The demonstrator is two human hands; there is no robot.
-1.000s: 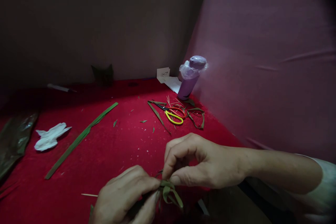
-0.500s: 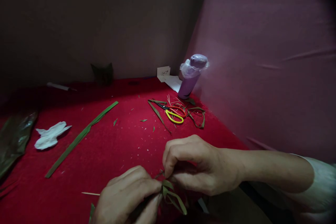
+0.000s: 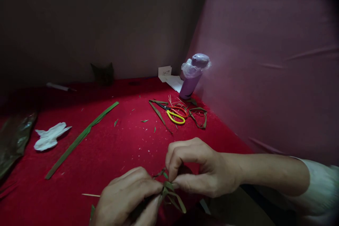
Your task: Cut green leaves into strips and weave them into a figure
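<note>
Low in the view, my left hand [image 3: 132,196] pinches a bundle of folded green leaf strips [image 3: 172,196] between thumb and fingers. My right hand [image 3: 197,169] meets it from the right, thumb and forefinger closed at the top of the same strips. Loops of leaf hang below the fingertips, and a thin dark curled end [image 3: 159,173] sticks up between the hands. The part inside my left fingers is hidden. A wooden toothpick [image 3: 90,195] lies just left of my left hand.
Scissors [image 3: 176,114] with red and yellow handles lie beyond my right hand, among leaf scraps and toothpicks. A purple bottle [image 3: 190,83] stands behind them. On the red cloth's left are a long leaf strip [image 3: 83,136], a crumpled tissue [image 3: 51,136] and a plastic bag [image 3: 16,141].
My right hand has shifted slightly right and its fingertips have opened a small gap, showing more of the leaf strips. The left hand has barely moved.
</note>
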